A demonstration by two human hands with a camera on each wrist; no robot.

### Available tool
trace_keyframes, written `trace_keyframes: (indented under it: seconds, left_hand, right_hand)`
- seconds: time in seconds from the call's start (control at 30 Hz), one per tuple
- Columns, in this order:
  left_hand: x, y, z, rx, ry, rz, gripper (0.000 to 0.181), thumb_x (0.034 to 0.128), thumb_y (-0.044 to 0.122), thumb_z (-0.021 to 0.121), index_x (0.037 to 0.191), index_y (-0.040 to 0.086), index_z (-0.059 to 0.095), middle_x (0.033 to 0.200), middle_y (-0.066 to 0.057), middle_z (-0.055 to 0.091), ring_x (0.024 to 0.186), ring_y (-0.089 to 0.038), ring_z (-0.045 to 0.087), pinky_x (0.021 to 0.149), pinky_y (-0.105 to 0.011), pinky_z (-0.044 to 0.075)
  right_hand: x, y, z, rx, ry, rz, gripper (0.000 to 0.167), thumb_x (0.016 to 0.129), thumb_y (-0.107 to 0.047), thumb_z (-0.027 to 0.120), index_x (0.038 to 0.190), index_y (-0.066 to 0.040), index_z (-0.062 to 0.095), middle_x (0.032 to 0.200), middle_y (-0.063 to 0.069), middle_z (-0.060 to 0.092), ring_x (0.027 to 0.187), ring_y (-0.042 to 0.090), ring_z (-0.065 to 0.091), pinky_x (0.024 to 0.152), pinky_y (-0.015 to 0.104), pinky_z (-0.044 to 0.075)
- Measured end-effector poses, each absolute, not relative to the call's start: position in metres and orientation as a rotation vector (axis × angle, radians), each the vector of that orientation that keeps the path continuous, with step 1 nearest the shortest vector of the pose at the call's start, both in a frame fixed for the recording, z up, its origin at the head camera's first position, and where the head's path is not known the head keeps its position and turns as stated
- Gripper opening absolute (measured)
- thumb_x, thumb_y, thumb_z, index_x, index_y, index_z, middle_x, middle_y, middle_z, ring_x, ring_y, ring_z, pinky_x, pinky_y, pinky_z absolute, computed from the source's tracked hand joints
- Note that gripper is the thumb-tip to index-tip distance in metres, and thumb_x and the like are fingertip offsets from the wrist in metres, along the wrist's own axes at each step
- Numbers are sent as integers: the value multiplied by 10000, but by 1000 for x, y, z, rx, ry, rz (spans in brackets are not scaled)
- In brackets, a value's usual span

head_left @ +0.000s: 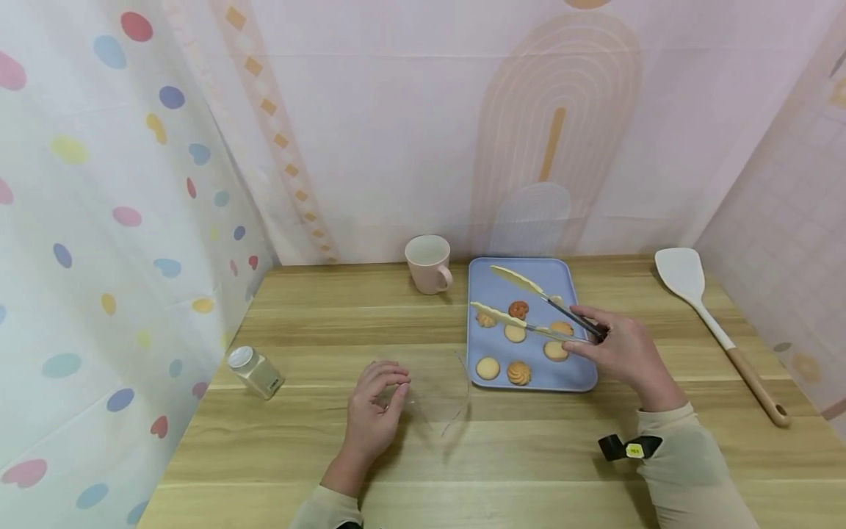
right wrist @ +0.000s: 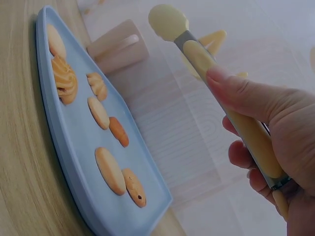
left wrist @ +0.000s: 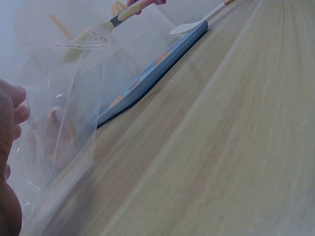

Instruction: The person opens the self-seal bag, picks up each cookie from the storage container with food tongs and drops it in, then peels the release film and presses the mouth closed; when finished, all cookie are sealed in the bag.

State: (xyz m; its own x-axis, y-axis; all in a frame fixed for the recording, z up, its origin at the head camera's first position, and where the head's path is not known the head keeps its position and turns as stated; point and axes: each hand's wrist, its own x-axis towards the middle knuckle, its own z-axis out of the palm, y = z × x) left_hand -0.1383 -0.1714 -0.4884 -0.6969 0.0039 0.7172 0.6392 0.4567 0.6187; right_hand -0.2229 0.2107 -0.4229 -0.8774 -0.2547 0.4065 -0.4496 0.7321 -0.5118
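My left hand (head_left: 373, 411) holds a clear plastic bag (left wrist: 78, 113), whose edge with small red print shows in the left wrist view. In the head view the bag is nearly invisible and stands just left of the tray. Cream-and-grey tongs (head_left: 518, 280) are gripped in my right hand (head_left: 624, 349), thumb on one arm and fingers on the other. The tongs' tips are spread apart over the blue tray (head_left: 542, 272), with nothing between them. Several cookies lie on the tray, among them a round pale cookie (head_left: 487, 368), a swirled cookie (head_left: 518, 373) and a reddish cookie (head_left: 518, 309).
Behind the bag, by the back wall, stands a pink mug (head_left: 428, 266). A small lidded jar (head_left: 256, 373) is at the left on the wooden table (head_left: 529, 463). Right of the tray lies a white spatula (head_left: 684, 283) with a wooden handle. Patterned cloth hangs around the table.
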Motion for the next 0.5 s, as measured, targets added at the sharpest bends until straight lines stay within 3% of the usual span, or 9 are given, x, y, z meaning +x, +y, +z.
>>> trace_keyframes:
  seconds: [0.17, 0.27, 0.37, 0.43, 0.5]
  left_hand:
    - [-141, -174, -497, -534, -2064, -1255, 144, 783, -125, 697, 850, 3, 686, 929, -142, 676, 992, -366, 584, 1063, -429, 349]
    - [-141, -175, -498, -543, -2059, -1260, 137, 786, -112, 703, 857, 5, 692, 938, -142, 675, 999, -354, 586, 1072, -398, 343]
    - [-142, -175, -499, -559, -2043, -1254, 153, 777, -115, 708, 863, 10, 697, 943, -148, 676, 1002, -343, 592, 1072, -383, 345]
    - [-142, -175, -498, -563, -2037, -1243, 179, 765, -130, 708, 865, 19, 699, 943, -145, 678, 997, -343, 593, 1069, -375, 350]
    - [-141, -173, -494, -564, -2035, -1234, 198, 758, -145, 703, 864, 22, 700, 940, -151, 678, 991, -347, 594, 1061, -394, 359]
  right_hand:
    - [-225, 213, -426, 557, -2600, 865, 507, 695, -259, 875, 1140, -84, 708, 600, -50, 528, 541, 112, 457, 454, 246, 373]
    - [-227, 213, -429, 579, -2631, 767, 492, 701, -278, 868, 1126, -82, 717, 754, 46, 678, 623, 145, 545, 519, 279, 410]
    - [-229, 211, -433, 588, -2692, 674, 490, 720, -320, 849, 1129, -84, 718, 954, 130, 718, 671, 167, 561, 558, 304, 412]
    - [-229, 210, -434, 588, -2740, 658, 495, 734, -339, 837, 1140, -83, 713, 883, 136, 714, 611, 157, 515, 528, 301, 388]
    - [-228, 208, -435, 577, -2783, 660, 496, 749, -349, 823, 1155, -88, 707, 677, 81, 647, 524, 132, 411, 481, 289, 337]
